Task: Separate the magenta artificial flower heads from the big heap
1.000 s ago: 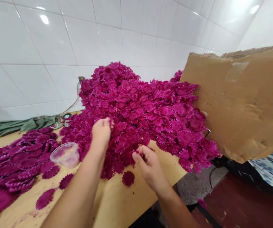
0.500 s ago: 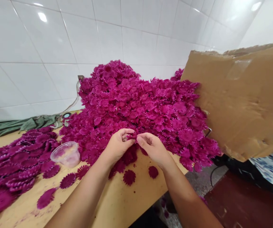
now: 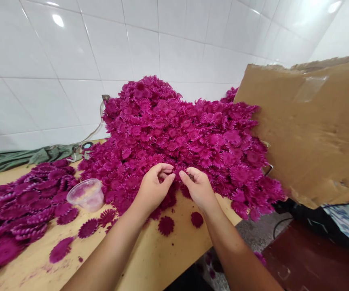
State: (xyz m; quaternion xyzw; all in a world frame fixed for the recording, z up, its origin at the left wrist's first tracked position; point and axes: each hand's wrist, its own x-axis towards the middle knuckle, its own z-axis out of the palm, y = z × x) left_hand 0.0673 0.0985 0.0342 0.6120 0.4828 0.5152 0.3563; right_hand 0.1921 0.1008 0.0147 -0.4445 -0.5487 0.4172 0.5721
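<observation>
A large heap of magenta fabric flowers [image 3: 174,125] rises in front of me. My left hand [image 3: 157,182] is at its lower front edge, thumb and curved fingers apart, and I see nothing between them. Close to its right, my right hand [image 3: 197,184] has bent fingers with a small gap to the thumb; no held flower shows there. The fingertips of the two hands face each other without touching. Below them, a dark magenta flower [image 3: 166,225] and a smaller round piece [image 3: 197,219] lie flat on the wooden table [image 3: 150,258].
Left of the heap stands a clear plastic cup [image 3: 86,194] with pale contents. Flat magenta flower layers [image 3: 22,206] spread across the table's left side. Green cloth [image 3: 31,157] lies along the tiled wall [image 3: 77,101]. A cardboard sheet [image 3: 310,133] leans at the right.
Half a second ago a magenta flower piece was between my fingers; now none shows there. Both hands have opened a little, with thumbs farther from the fingers. The view has shifted slightly.
</observation>
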